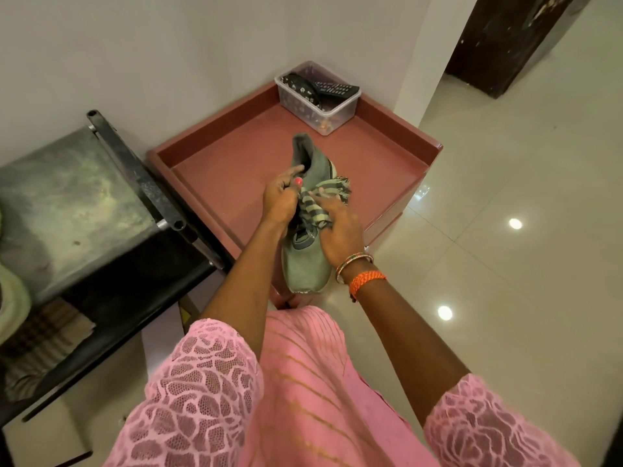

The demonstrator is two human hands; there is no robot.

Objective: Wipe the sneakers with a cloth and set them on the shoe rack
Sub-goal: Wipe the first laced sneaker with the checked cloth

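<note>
The right hand (338,232) lies with fingers nearly straight on a striped cloth (322,200), pressing it against the side of a grey-green sneaker (308,261). The left hand (281,198) grips the sneaker at its middle, fingers curled round the edge by the opening, thumb on top.

The sneaker is held in the air above the near edge of the red counter (236,163). Its long axis runs almost straight away from the person: toe nearest the body and pointing down, heel and collar farthest and highest. The cloth sits midway along that axis, on the sneaker's right side, so the right hand is the one placed to stroke; a wipe would likely run along the length, toward toe or heel, while the left hand steadies. Only one sneaker is in view.

Farther off, at the counter's back corner against the wall, a clear box (337,112) holds a remote (335,89) and a dark patterned item. A dark bench (67,210) stands to the left.

No brand, label or writing can be read on the sneaker, cloth or box; the remote's keys are too small to make out.
</note>
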